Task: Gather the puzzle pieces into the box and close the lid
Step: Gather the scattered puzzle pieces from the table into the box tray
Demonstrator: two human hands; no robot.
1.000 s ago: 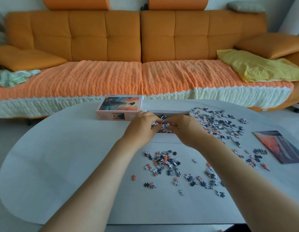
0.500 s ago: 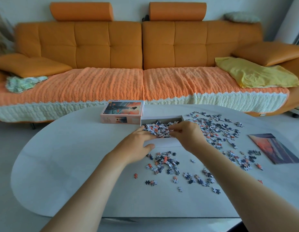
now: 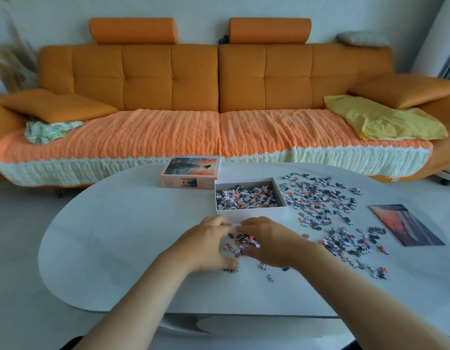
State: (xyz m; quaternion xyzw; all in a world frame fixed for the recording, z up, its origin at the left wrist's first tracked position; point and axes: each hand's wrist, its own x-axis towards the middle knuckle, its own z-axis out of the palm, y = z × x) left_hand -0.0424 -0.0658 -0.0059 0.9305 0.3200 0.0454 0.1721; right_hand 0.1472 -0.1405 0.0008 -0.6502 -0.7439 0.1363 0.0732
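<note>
A white open box [image 3: 282,195] sits mid-table, part filled with puzzle pieces [image 3: 246,197]. Its picture lid [image 3: 191,171] lies just to the left and behind it. In front of the box a small heap of pieces [image 3: 244,239] lies between my hands. My left hand [image 3: 206,245] cups the heap from the left, my right hand [image 3: 269,242] from the right, fingers curled around it on the tabletop. Many loose pieces [image 3: 317,195] spread right of the box, and more [image 3: 350,242] lie nearer, right of my right hand.
The table [image 3: 118,236] is a white oval. A reference picture card [image 3: 405,224] lies at its right side. An orange sofa [image 3: 218,97] with a yellow cloth [image 3: 380,120] stands beyond the far edge.
Both hands have come back from over the box to the heap in front of it and closed in on either side of it. The camera has tilted up.
</note>
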